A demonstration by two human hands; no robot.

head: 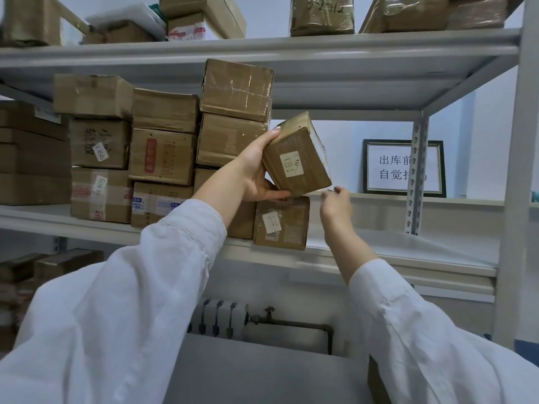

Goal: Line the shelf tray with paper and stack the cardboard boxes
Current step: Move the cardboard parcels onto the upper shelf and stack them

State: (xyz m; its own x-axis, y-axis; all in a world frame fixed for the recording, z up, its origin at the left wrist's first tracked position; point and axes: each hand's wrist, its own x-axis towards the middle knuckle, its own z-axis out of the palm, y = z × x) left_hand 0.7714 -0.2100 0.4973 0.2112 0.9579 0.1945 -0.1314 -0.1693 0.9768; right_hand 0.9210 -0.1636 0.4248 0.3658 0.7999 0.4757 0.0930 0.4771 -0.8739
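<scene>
My left hand grips a small cardboard box with a white label reading 181, holding it tilted in the air above another small labelled box that stands on the middle shelf tray. My right hand hovers just right of both boxes, blurred, fingers loosely curled and holding nothing. White paper covers the bare right part of the shelf. Stacked cardboard boxes fill the shelf's left side.
The upper shelf carries more taped boxes. A framed sign leans at the back right behind a perforated upright. A radiator and pipe sit below, with a grey surface in front.
</scene>
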